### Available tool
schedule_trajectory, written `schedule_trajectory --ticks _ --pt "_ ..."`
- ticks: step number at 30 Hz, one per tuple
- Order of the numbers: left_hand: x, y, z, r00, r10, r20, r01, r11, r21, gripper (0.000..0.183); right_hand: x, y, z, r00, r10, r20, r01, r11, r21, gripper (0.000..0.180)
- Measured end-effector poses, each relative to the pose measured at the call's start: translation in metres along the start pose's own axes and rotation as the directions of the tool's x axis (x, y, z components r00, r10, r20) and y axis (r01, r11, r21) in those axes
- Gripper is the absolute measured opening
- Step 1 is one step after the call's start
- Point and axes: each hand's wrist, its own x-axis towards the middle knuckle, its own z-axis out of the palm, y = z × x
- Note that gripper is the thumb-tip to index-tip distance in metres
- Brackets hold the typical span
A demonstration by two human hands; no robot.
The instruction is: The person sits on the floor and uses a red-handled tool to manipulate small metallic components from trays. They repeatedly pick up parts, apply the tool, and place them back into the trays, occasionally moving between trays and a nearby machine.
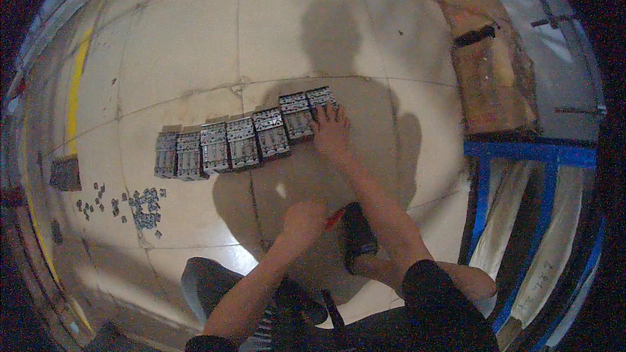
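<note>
A slanting row of several grey rectangular modules [241, 144], seemingly electrical parts with rows of terminals, lies on the tiled floor. My right hand [332, 129] reaches the row's right end. Its fingers are spread over the last module [319, 95], which they partly cover. Closer to my body, my left hand [305, 215] hovers or rests above the floor; its fingers are blurred and mostly hidden. A small red item [334, 220] shows beside it, between the hand and my dark shoe [359, 230]. Whether the left hand grips the red item is unclear.
Many small metal pieces [146, 208] lie scattered at the left, near a dark block [66, 174]. To the right stand a brown cardboard box [489, 68] and a blue frame [528, 152] with pale wrapped lengths [543, 274]. Yellow tape [78, 83] marks the floor.
</note>
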Motion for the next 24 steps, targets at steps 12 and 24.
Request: schedule_trajectory --ticks 12,24 --pt "0.006 0.004 -0.016 0.984 -0.055 0.171 0.064 0.997 -0.051 0.043 -0.013 -0.054 0.001 0.978 -0.154 -0.143 0.152 0.988 -0.029 0.060" --pt "0.012 0.003 -0.017 0.992 -0.087 0.088 0.096 0.990 -0.104 0.047 -0.014 -0.054 0.001 0.975 -0.168 -0.148 0.161 0.985 -0.053 0.059"
